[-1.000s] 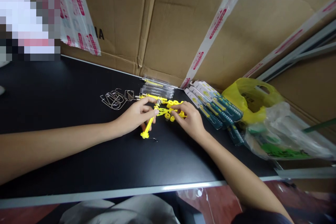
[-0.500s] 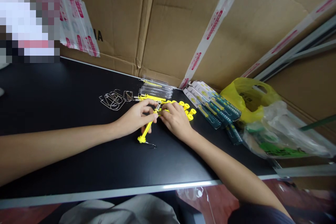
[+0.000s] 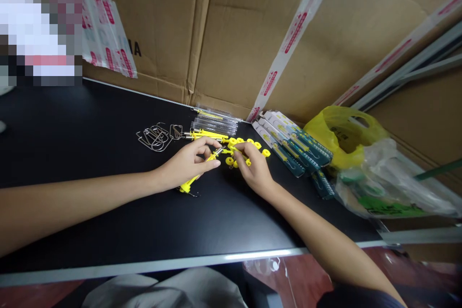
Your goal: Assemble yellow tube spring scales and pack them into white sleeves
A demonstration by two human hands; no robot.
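Note:
My left hand is closed around a yellow spring scale, which slants with its silver metal end up by the fingertips. A thin wire hook sticks out of its lower yellow end. My right hand is just to the right, thumb and fingers pinched on a small yellow plastic part whose exact shape is partly hidden. Several round yellow caps lie on the black tabletop behind and beneath the right fingers. More yellow scale bodies rest behind the left hand.
Bent wire hooks lie in a heap left of centre. Clear plastic tubes are behind the hands. Printed boxes are stacked at right, beside a yellow plastic bag and a clear bag. Large cardboard stands along the table's back.
My left hand has tilted the spring scale, its hooked end swinging left. My right hand went left among the yellow parts close to the scale, then drew back to the right.

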